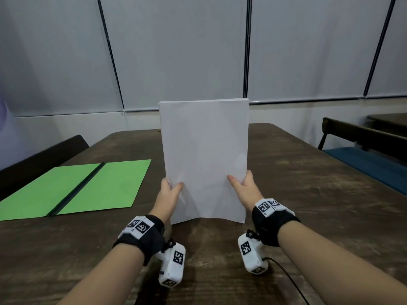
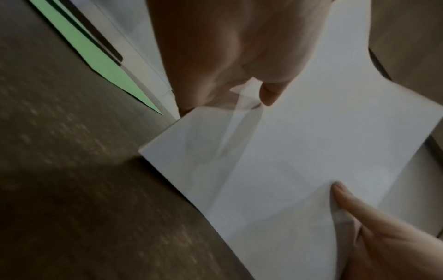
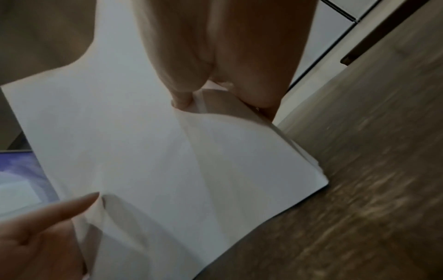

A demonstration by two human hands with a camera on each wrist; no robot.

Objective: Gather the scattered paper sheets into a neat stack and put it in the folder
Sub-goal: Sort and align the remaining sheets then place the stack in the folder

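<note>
— White paper, the whole stack, stands upright on its short bottom edge on the brown wooden table, near the front middle. Who has it?

— Both hands. The left hand grips the left long edge low down, thumb on the near face and fingers curled round behind. The right hand clamps the right long edge the same way, thumb in front.

— How do the edges look?

— Top and sides line up closely from the head view. The bottom edge bows up a little in the middle, and the near sheet creases under each thumb. In the right wrist view the lower corner fans slightly, several sheet edges showing.

— And the folder?

— The green folder lies open and flat to the left of the stack, apart from it, dark spine running down its middle. Its left corner is cut off by the frame.

— Room to move?

— Bare tabletop lies between the stack and the folder, and more to the right. A dark chair back stands beyond the table's left side, a bench with a blue seat off to the right.

— Anything hard to read?

— The fingers behind the paper are hidden in every view. Both wrist pictures are dim and blurred; the bottom edge seems to touch the table, though I cannot be sure.
</note>
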